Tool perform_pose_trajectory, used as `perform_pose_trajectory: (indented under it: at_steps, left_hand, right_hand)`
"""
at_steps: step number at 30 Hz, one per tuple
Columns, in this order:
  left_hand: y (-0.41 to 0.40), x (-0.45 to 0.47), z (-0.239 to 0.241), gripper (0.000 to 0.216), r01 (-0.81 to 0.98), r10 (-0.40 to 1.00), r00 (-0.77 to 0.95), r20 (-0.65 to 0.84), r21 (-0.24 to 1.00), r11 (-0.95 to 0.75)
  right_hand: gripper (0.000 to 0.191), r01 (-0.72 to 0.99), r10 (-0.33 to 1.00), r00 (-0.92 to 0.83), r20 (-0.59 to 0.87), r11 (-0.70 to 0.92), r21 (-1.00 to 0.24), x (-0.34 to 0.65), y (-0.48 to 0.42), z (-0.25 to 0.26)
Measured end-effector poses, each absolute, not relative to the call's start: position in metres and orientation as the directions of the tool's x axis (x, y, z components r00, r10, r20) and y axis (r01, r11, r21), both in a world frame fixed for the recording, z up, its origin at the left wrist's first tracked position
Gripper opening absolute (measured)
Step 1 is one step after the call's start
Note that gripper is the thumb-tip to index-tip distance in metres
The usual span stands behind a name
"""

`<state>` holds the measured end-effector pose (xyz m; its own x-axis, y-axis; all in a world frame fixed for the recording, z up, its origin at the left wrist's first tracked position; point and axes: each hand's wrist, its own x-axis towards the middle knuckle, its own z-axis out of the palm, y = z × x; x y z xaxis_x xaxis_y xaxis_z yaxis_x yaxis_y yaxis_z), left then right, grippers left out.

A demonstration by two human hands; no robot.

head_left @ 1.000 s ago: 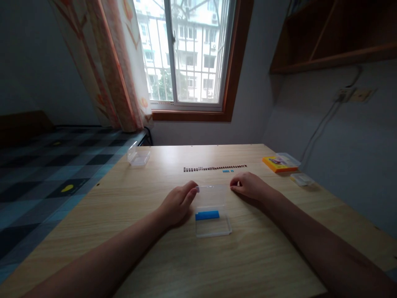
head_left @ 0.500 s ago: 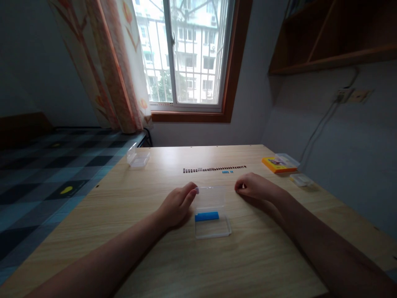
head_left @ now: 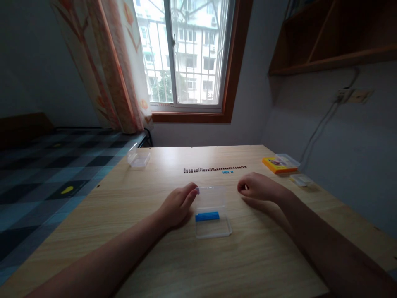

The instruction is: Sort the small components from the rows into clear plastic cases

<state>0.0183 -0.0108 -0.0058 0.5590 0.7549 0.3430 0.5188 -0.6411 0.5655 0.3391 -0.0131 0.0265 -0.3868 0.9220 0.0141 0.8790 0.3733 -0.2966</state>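
A clear plastic box (head_left: 214,236) lies on the table with its lid (head_left: 211,198) folded back on the far side. Blue strips (head_left: 207,216) fill the far part of its tray. My left hand (head_left: 178,207) pinches the lid's upper left corner between thumb and fingers. To the right of the box, my right hand (head_left: 254,187) hovers just above the wood, fingers curled into a pinch; anything between the fingertips is too small to see. Beyond the hands runs a long row of small dark pieces (head_left: 214,169), with several short blue pieces (head_left: 226,172) in front of it.
Another open clear box (head_left: 141,160) stands at the table's far left. At the right edge lie a yellow box (head_left: 276,164) with a clear lid on it and a small clear case (head_left: 300,179). A checkered bed (head_left: 62,165) adjoins the left side.
My right hand has shifted slightly to the right, away from the box. My left hand keeps its place at the lid.
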Motion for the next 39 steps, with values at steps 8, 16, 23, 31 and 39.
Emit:
perform_pose_trajectory:
  at_steps: [8, 16, 23, 31, 39]
  left_hand:
    - [-0.012, 0.018, -0.006, 0.042, 0.519, 0.753, 0.563, 0.341, 0.563, -0.643]
    - [-0.011, 0.02, -0.006, 0.041, 0.524, 0.755, 0.56, 0.341, 0.56, -0.642]
    - [-0.012, 0.02, -0.005, 0.04, 0.526, 0.752, 0.566, 0.337, 0.554, -0.645]
    - [-0.011, 0.02, -0.008, 0.041, 0.524, 0.748, 0.568, 0.342, 0.551, -0.65]
    - [-0.01, 0.021, -0.008, 0.041, 0.509, 0.739, 0.573, 0.355, 0.553, -0.66]
  right_hand:
    - [0.019, 0.673, 0.752, -0.659, -0.011, 0.584, -0.454, 0.31, -0.054, 0.057]
    - [0.018, 0.612, 0.68, -0.733, 0.011, 0.667, -0.425, 0.274, -0.075, 0.045]
    - [0.02, 0.698, 0.739, -0.672, 0.049, 0.654, -0.292, 0.274, -0.073, 0.038]
    - [0.015, 0.706, 0.739, -0.668, 0.085, 0.666, -0.24, 0.259, -0.078, 0.031]
    - [0.018, 0.633, 0.665, -0.745, 0.059, 0.731, -0.254, 0.252, -0.075, 0.025]
